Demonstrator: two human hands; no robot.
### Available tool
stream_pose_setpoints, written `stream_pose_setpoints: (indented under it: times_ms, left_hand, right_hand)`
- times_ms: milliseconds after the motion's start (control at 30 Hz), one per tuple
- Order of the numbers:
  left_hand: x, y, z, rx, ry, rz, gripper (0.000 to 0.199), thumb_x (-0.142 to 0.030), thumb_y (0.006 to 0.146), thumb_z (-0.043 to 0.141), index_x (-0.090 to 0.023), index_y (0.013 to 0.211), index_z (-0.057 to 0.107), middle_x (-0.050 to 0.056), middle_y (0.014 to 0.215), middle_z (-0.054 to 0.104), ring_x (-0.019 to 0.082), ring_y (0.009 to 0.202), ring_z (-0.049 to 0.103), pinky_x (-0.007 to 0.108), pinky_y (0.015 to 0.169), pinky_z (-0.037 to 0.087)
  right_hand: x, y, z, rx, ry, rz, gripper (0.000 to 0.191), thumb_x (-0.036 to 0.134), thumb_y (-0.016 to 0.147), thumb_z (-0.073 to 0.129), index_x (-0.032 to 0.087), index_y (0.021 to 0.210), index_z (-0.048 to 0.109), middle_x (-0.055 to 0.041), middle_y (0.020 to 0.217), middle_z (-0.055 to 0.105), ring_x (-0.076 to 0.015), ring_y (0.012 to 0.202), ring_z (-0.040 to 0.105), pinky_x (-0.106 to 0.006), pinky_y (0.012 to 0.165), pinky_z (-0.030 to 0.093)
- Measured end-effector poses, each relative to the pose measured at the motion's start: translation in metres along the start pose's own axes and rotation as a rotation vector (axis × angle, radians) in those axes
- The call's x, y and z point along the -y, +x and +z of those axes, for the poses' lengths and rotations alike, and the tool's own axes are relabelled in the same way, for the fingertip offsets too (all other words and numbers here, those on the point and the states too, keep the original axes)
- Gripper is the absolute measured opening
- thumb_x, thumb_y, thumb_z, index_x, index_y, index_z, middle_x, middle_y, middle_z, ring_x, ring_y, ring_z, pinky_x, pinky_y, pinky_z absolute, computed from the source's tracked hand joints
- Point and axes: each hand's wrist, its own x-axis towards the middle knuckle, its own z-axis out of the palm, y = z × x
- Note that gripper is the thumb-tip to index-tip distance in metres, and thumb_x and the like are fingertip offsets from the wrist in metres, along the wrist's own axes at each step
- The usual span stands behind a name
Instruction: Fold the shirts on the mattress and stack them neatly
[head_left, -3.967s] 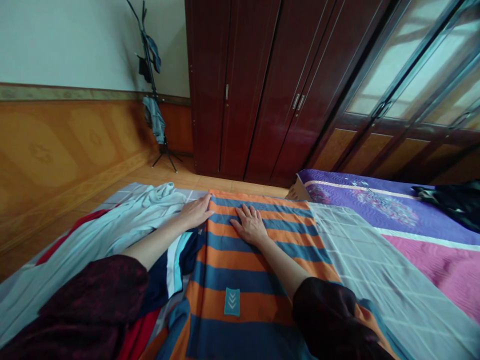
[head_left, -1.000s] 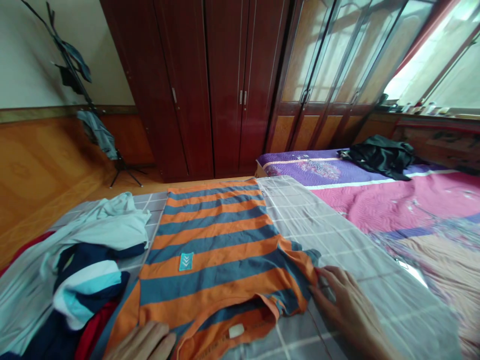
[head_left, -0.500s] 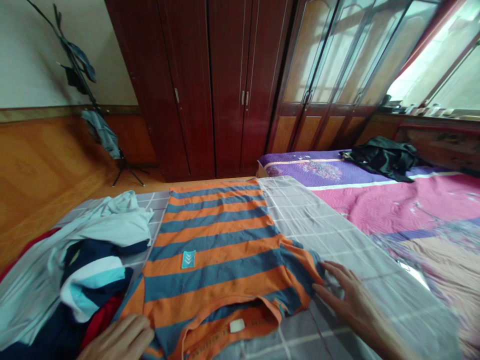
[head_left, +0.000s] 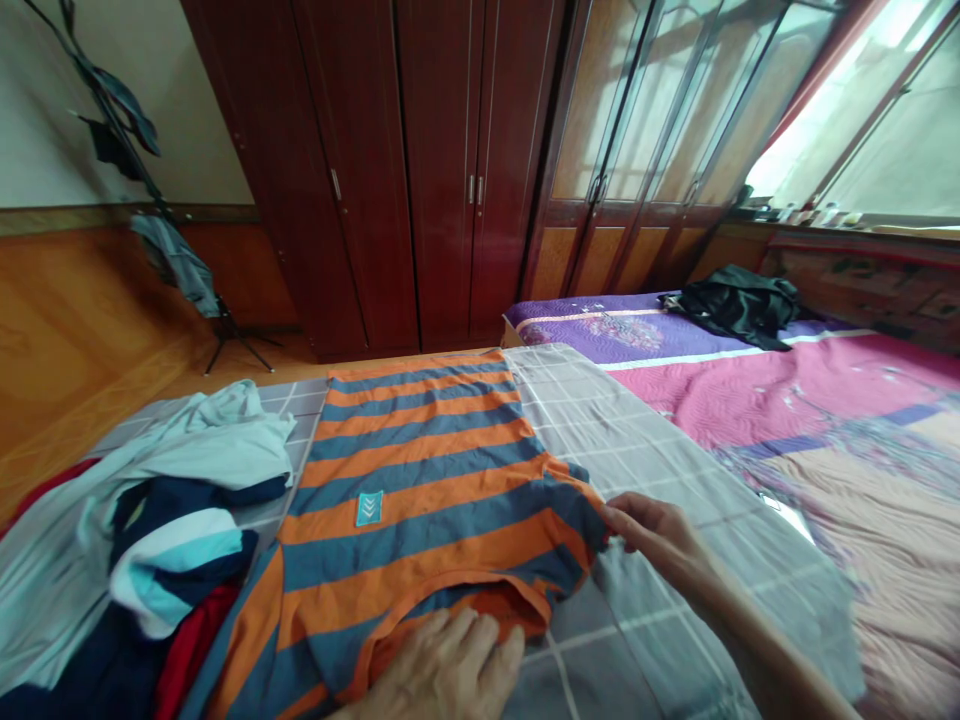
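An orange and grey-blue striped T-shirt (head_left: 420, 500) lies spread face up on a grey checked bed cover (head_left: 622, 460), its neck opening toward me. My right hand (head_left: 660, 540) pinches the edge of the sleeve on the right between thumb and fingers. Over the lower part of the collar lies my left hand (head_left: 450, 665), back upward and fingers slightly apart, hiding the neck label. A small light-blue patch (head_left: 369, 508) shows on the chest. The sleeve on the left stretches flat toward the near edge.
Left of the shirt is a heap of clothes with a pale garment (head_left: 187, 440) and a navy one (head_left: 180, 550). A bed with a pink and purple cover (head_left: 675, 380) stands at right, a dark garment (head_left: 739, 305) on it. Wardrobes (head_left: 442, 180) and a coat stand (head_left: 161, 200) stand behind.
My left hand has moved right from the left sleeve area onto the collar. My right hand has gone from spread fingers beside the sleeve to a pinch on its edge. The view has shifted slightly.
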Motion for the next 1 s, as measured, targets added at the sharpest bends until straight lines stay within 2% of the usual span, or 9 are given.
stream_pose_setpoints:
  times_ms: [100,233,300,400,500,567,633,833,1000]
  left_hand:
    - [-0.008,0.027,0.02,0.112,0.01,0.009,0.022,-0.009,0.086,0.046,-0.016,0.104,0.055,0.005,0.097,0.064,0.019,0.093,0.061,0.029,0.081,0.049]
    - [-0.005,0.058,0.019,0.361,-0.244,0.102,0.004,-0.02,0.084,0.056,-0.017,0.084,0.056,0.002,0.081,0.062,0.016,0.071,0.06,0.026,0.063,0.049]
    - [-0.006,0.068,0.014,0.305,-0.257,0.135,0.007,-0.023,0.084,0.055,-0.017,0.084,0.054,0.003,0.082,0.06,0.018,0.074,0.058,0.027,0.064,0.049]
    - [-0.013,0.081,0.014,0.164,-0.22,0.082,0.019,-0.028,0.086,0.052,-0.014,0.099,0.052,0.007,0.096,0.057,0.023,0.09,0.055,0.035,0.078,0.048]
    - [-0.02,0.098,0.026,0.131,-0.147,-0.052,0.027,-0.022,0.089,0.044,-0.009,0.112,0.048,0.012,0.104,0.056,0.025,0.099,0.053,0.04,0.088,0.045]
    - [-0.018,0.109,0.032,0.194,-0.156,-0.131,0.023,-0.013,0.088,0.041,-0.01,0.108,0.051,0.012,0.1,0.057,0.024,0.096,0.055,0.039,0.085,0.047]
    - [-0.011,0.117,0.035,0.268,-0.276,-0.141,0.016,-0.011,0.085,0.043,-0.013,0.097,0.055,0.009,0.096,0.058,0.023,0.091,0.057,0.035,0.079,0.049]
    - [0.013,0.117,0.03,0.321,-0.541,-0.083,0.009,-0.02,0.083,0.049,-0.018,0.087,0.056,0.005,0.093,0.06,0.019,0.087,0.059,0.029,0.077,0.05]
    - [0.005,0.125,0.051,0.326,-0.571,-0.104,0.029,-0.037,0.084,0.054,-0.015,0.103,0.055,0.01,0.1,0.061,0.026,0.091,0.06,0.04,0.078,0.051]
  right_hand:
    - [-0.011,0.001,0.001,-0.111,0.04,0.058,0.063,0.065,0.073,0.057,0.013,0.109,0.061,-0.0055,0.07,0.065,-0.018,0.062,0.061,-0.026,0.047,0.045]
    - [-0.022,0.003,0.0,-0.166,0.084,0.16,0.078,0.067,0.071,0.055,0.009,0.123,0.052,-0.0039,0.061,0.063,-0.017,0.049,0.059,-0.024,0.037,0.041]
    - [-0.022,0.008,0.0,-0.165,0.048,0.168,0.077,0.063,0.074,0.052,0.007,0.127,0.047,-0.0058,0.067,0.065,-0.0158,0.045,0.058,-0.025,0.036,0.041]
    - [-0.017,0.026,0.002,-0.14,-0.139,0.162,0.066,0.051,0.081,0.045,0.007,0.13,0.044,-0.0069,0.074,0.069,-0.0143,0.043,0.056,-0.025,0.037,0.041]
    - [-0.009,0.051,0.004,-0.15,-0.311,0.152,0.041,0.037,0.078,0.053,0.01,0.108,0.062,-0.0034,0.065,0.067,-0.0139,0.051,0.059,-0.022,0.044,0.04]
    - [-0.004,0.063,0.001,-0.169,-0.393,0.142,0.02,0.027,0.072,0.057,0.013,0.081,0.068,-0.0008,0.055,0.062,-0.0131,0.052,0.057,-0.02,0.045,0.037]
    - [0.001,0.068,-0.007,-0.187,-0.472,0.136,0.013,0.022,0.071,0.055,0.014,0.068,0.066,0.0011,0.049,0.056,-0.0115,0.047,0.053,-0.02,0.044,0.033]
    - [0.015,0.076,-0.035,-0.193,-0.614,0.12,0.01,0.015,0.067,0.058,0.015,0.059,0.063,0.0011,0.05,0.055,-0.0106,0.052,0.054,-0.02,0.047,0.03]
    - [0.036,0.147,-0.024,-0.138,-0.556,0.15,0.013,0.026,0.08,0.06,0.014,0.078,0.066,-0.0016,0.066,0.061,-0.0127,0.063,0.059,-0.021,0.054,0.041]
